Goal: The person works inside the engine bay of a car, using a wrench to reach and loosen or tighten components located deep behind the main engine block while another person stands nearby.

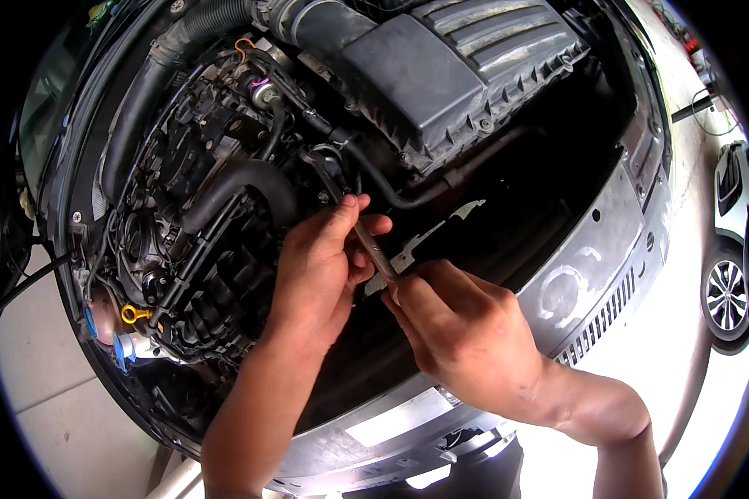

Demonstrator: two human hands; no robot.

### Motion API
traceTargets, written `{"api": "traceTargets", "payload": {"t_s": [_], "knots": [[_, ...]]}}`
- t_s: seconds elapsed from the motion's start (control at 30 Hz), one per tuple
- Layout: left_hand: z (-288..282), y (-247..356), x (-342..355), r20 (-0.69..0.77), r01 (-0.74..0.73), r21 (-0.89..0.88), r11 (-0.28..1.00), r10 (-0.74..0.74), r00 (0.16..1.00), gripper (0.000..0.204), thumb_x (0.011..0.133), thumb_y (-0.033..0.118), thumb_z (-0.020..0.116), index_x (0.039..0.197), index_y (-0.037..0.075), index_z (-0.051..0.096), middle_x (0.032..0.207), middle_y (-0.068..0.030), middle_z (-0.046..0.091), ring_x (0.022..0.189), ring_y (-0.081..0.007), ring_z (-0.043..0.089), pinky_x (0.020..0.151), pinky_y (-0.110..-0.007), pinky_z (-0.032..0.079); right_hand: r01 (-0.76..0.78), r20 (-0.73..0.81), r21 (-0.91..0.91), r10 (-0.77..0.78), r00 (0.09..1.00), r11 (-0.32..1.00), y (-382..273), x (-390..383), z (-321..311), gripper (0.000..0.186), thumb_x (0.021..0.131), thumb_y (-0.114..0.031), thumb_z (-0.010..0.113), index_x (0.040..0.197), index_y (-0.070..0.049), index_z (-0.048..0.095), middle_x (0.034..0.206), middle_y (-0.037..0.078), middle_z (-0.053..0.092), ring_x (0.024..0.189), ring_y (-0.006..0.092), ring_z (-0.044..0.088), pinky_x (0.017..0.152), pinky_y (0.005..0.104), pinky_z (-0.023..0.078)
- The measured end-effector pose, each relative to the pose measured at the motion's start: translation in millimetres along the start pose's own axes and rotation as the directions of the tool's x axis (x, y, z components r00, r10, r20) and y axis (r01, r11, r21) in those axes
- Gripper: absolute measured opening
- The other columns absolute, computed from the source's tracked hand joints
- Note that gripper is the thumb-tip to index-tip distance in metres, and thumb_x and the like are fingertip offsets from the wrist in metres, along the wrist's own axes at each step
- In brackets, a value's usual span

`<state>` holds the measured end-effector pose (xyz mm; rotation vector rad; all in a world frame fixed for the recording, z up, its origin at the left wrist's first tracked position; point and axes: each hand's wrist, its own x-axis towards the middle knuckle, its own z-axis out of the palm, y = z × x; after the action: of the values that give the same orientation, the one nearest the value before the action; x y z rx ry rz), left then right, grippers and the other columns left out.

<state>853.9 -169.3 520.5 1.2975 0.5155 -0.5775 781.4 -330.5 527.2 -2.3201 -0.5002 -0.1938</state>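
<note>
A long metal wrench (377,254) slants across the engine bay, its far head beside a thin black hose in the middle of the engine. My left hand (316,270) pinches the shaft midway between thumb and fingers. Around the near end of the same shaft, my right hand (466,333) is closed in a fist, hiding that end. The wrench's head lies among dark fittings, and I cannot tell whether it sits on a nut or bolt. A thick curved black hose (254,179) runs just left of the head.
A black air filter box (416,79) covers the far side. The grey front panel (558,291) curves along the near right. A yellow dipstick ring (133,314) and a blue reservoir cap (123,351) are at the left. Another car's wheel (726,289) shows far right.
</note>
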Motion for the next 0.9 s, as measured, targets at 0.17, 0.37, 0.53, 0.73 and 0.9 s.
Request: {"api": "traceTargets", "payload": {"t_s": [0.17, 0.37, 0.53, 0.73, 0.9], "knots": [[-1.4, -11.9, -2.7, -0.007, -0.070, -0.244, 0.967, 0.070, 0.997, 0.025, 0.103, 0.024, 0.056, 0.120, 0.005, 0.060, 0.104, -0.0071, 0.068, 0.071, -0.0074, 0.048, 0.071, -0.023, 0.046, -0.418, 0.087, 0.795, 0.599, 0.796, 0.439, -26.4, 11.4, -1.2, 0.018, 0.097, -0.016, 0.060, 0.103, 0.001, 0.059, 0.073, 0.007, 0.054, 0.057, 0.0124, 0.058, 0.050, 0.0291, 0.050], [-33.8, 25.3, -19.4, 0.078, -0.168, 0.367, 0.915, 0.150, 0.986, 0.035, 0.103, 0.027, 0.056, 0.126, 0.001, 0.059, 0.112, -0.0090, 0.069, 0.076, -0.0089, 0.060, 0.064, -0.024, 0.049, -0.671, 0.527, 0.740, 0.657, 0.539, -0.044, 2.2, 68.1, 9.0, 0.022, 0.097, -0.012, 0.049, 0.083, 0.001, 0.060, 0.070, 0.004, 0.054, 0.052, 0.0104, 0.048, 0.042, 0.0256, 0.034], [-195.5, 52.1, -5.4, 0.402, -0.250, 0.915, -0.316, 0.747, 0.529, 0.045, 0.099, 0.025, 0.056, 0.135, -0.002, 0.052, 0.141, -0.0189, 0.050, 0.130, -0.0359, 0.045, 0.107, -0.046, 0.037, -0.649, 0.280, 0.664, 0.681, 0.677, 0.371, 26.6, 112.2, 47.4, 0.021, 0.089, -0.005, 0.051, 0.085, 0.007, 0.067, 0.067, 0.010, 0.059, 0.061, 0.0155, 0.049, 0.055, 0.0347, 0.043], [-260.1, 36.5, 12.0, 0.511, -0.372, 0.858, -0.353, 0.652, 0.560, 0.066, 0.102, 0.041, 0.041, 0.151, -0.003, 0.030, 0.160, -0.0214, 0.023, 0.149, -0.0411, 0.019, 0.121, -0.056, 0.011, -0.689, 0.187, 0.552, 0.736, 0.651, 0.470, 36.1, 147.7, 78.9, 0.019, 0.088, -0.007, 0.050, 0.083, 0.005, 0.063, 0.066, 0.012, 0.056, 0.057, 0.0184, 0.050, 0.051, 0.0387, 0.044], [-264.8, 30.3, 18.5, 0.507, -0.459, 0.845, -0.274, 0.684, 0.525, 0.060, 0.103, 0.031, 0.041, 0.150, -0.005, 0.031, 0.160, -0.0248, 0.021, 0.149, -0.0450, 0.017, 0.120, -0.058, 0.011, -0.701, 0.077, 0.487, 0.774, 0.629, 0.521, 22.7, 143.2, 98.9, 0.021, 0.090, -0.008, 0.048, 0.087, 0.006, 0.064, 0.067, 0.015, 0.058, 0.058, 0.0196, 0.052, 0.054, 0.0367, 0.045]]}}
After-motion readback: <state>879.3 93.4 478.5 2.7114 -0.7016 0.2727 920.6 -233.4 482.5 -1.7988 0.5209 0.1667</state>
